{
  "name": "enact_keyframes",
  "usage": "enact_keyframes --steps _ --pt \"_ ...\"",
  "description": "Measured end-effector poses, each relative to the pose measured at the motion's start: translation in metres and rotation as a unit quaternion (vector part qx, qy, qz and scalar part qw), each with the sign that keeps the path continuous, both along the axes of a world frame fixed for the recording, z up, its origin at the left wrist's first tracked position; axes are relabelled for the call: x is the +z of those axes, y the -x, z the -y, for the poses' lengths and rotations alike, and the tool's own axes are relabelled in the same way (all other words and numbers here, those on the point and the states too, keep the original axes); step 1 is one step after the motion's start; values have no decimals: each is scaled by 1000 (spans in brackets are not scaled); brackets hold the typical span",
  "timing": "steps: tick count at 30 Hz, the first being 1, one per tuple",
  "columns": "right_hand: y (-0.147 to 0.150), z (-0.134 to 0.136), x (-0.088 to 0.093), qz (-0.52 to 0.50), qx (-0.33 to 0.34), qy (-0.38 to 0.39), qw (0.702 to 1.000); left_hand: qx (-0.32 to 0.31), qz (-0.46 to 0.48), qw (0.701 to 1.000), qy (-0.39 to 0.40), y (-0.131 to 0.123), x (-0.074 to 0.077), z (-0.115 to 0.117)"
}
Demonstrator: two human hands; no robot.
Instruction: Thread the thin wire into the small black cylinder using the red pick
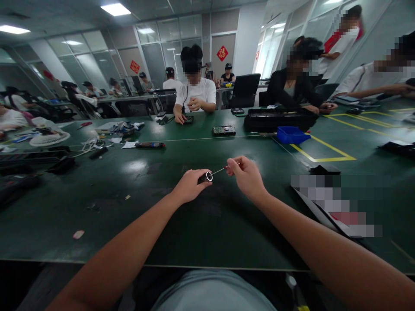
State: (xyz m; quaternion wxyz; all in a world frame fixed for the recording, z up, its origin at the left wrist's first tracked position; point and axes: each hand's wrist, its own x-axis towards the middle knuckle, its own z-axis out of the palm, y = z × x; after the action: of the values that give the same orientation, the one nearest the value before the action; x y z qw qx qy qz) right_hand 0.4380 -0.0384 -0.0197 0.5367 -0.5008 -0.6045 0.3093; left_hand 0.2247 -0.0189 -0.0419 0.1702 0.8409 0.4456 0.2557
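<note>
My left hand [191, 185] is closed around a small black cylinder [205, 177] whose round end, ringed in bright silver or white, faces right. Between thumb and fingers, my right hand [245, 175] pinches the red handle of a thin screwdriver [220, 170]. Its metal shaft slants down and left to the ringed end of the cylinder; whether the tip touches it I cannot tell. Both hands are just above the green table [194, 233], near its middle.
Beyond my hands lie a hard drive [223, 130], a blue bin [292, 134], a long black casing [279, 119] and a dark electric screwdriver [150, 145]. Cables and a white fan-like part [49, 137] are at left. Several people sit around the table. Papers [337, 211] lie at right.
</note>
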Motion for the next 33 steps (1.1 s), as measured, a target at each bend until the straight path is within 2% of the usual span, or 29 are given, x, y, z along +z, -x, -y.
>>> enact_keyframes --steps 3,7,11,17,22,27,33 --pt "0 4 6 53 -15 -6 998 4 3 1000 1 0 -1 0" --pt "0 3 3 52 4 -38 998 9 5 1000 0 -1 -1 0" --pt "0 1 0 42 8 -12 999 12 2 1000 5 0 -1 0" --pt "-2 1 1 106 -19 7 994 7 7 1000 7 0 1 1" --pt "-1 1 -3 52 7 -6 999 5 16 1000 13 0 0 2" --pt "-1 -1 -7 70 -19 -12 997 0 20 1000 21 0 1 2" --pt "2 -4 -12 -48 -3 -6 999 5 24 999 33 0 4 1"
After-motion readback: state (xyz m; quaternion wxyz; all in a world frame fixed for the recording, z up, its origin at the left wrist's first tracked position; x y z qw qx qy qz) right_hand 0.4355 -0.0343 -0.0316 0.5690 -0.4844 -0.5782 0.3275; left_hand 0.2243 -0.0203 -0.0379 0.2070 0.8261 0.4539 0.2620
